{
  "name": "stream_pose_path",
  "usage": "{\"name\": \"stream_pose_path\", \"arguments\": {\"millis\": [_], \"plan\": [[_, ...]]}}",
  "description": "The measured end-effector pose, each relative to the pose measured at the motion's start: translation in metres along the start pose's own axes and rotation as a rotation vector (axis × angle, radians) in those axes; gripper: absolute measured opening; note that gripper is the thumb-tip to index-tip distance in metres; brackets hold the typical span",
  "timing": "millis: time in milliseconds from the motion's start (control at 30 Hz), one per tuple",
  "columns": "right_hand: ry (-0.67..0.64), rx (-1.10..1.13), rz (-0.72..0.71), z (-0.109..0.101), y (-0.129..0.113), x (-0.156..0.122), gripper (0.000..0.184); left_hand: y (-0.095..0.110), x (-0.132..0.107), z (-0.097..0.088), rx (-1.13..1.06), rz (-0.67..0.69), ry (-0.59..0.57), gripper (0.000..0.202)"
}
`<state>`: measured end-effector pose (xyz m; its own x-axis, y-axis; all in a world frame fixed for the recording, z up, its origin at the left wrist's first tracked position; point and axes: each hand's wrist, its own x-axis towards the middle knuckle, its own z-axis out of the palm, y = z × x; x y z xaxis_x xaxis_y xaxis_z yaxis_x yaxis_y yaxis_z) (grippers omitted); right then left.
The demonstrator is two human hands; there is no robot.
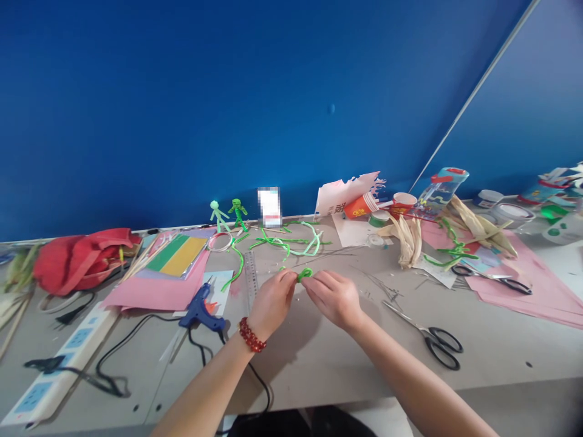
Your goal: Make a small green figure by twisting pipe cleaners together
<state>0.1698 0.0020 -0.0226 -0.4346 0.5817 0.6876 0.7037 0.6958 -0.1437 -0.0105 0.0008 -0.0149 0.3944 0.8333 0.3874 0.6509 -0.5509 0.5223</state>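
Between my two hands is a short, coiled piece of bright green pipe cleaner (305, 274), held just above the grey table. My left hand (276, 303), with a red beaded bracelet on its wrist, pinches one side of it. The fingers of my right hand (334, 297) close on the other side. Behind them lie loose green pipe cleaners (268, 241) in dark and pale shades. Two small figures of twisted pipe cleaner, a pale one (216, 215) and a darker green one (237, 213), stand against the blue wall.
Left of my hands are a clear ruler (251, 282), a blue glue gun (200, 309) with its cord, pink paper (155, 294) and a power strip (64, 364). Black-handled scissors (430, 337) lie at right, near dried husks (407, 240) and paper cups (359, 207). A phone (270, 206) leans on the wall.
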Motion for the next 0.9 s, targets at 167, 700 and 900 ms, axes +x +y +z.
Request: {"name": "stream_pose_path", "arguments": {"millis": [167, 700, 900], "plan": [[-0.097, 0.055, 0.004, -0.009, 0.002, 0.008, 0.028, -0.003, -0.002, -0.001, 0.115, 0.057, -0.153, 0.019], [-0.634, 1.422, 0.684, -0.016, 0.032, 0.019, 0.028, 0.02, -0.001, -0.025, -0.503, 0.177, -0.384, 0.023], [-0.354, 1.413, 0.642, -0.002, 0.02, 0.013, 0.034, 0.015, -0.003, -0.012, -0.726, -0.11, -0.1, 0.029]]}}
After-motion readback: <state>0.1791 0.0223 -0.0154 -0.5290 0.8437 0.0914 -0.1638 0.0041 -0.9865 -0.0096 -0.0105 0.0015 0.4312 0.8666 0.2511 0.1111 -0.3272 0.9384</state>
